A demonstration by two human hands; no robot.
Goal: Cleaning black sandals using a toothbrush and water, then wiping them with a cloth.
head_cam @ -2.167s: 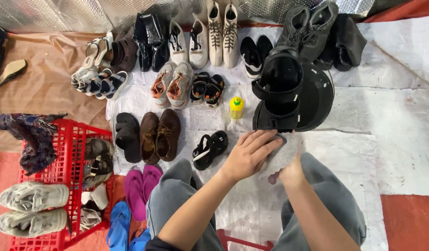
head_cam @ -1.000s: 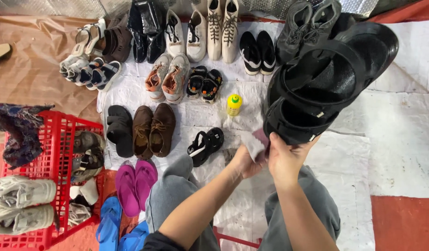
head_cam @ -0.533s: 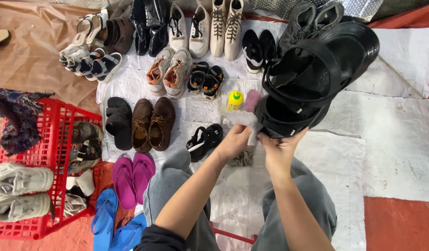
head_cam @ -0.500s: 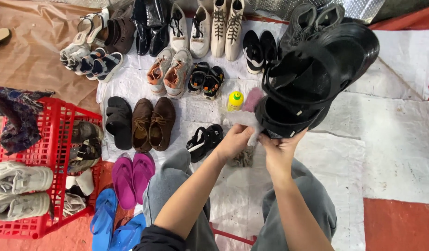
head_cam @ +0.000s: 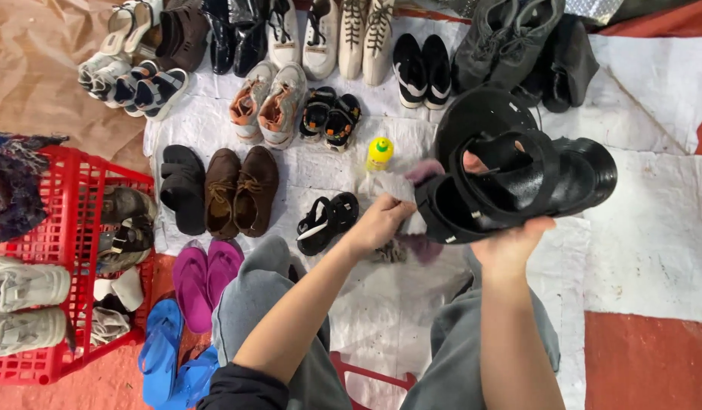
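Observation:
My right hand [head_cam: 510, 244] grips a chunky black strapped sandal [head_cam: 529, 186] from below and holds it on its side above my lap. Behind it shows the round black sole of a second sandal [head_cam: 472, 114]. My left hand [head_cam: 377, 224] presses a crumpled white and pinkish cloth [head_cam: 393, 186] against the heel end of the held sandal. A small yellow bottle with a green cap [head_cam: 379, 153] stands on the white sheet just beyond the cloth.
Rows of shoes lie on the white sheet [head_cam: 655, 250]: small black sandals [head_cam: 328, 220], brown lace-ups [head_cam: 237, 190], sneakers [head_cam: 271, 102], dark boots [head_cam: 510, 38]. A red crate [head_cam: 55, 228] with shoes stands left. Magenta flip-flops [head_cam: 199, 281] and blue ones [head_cam: 165, 357] lie by my left knee.
The black sandal has come down from high on the right and turned onto its side. My left hand with the cloth has stayed against its heel end.

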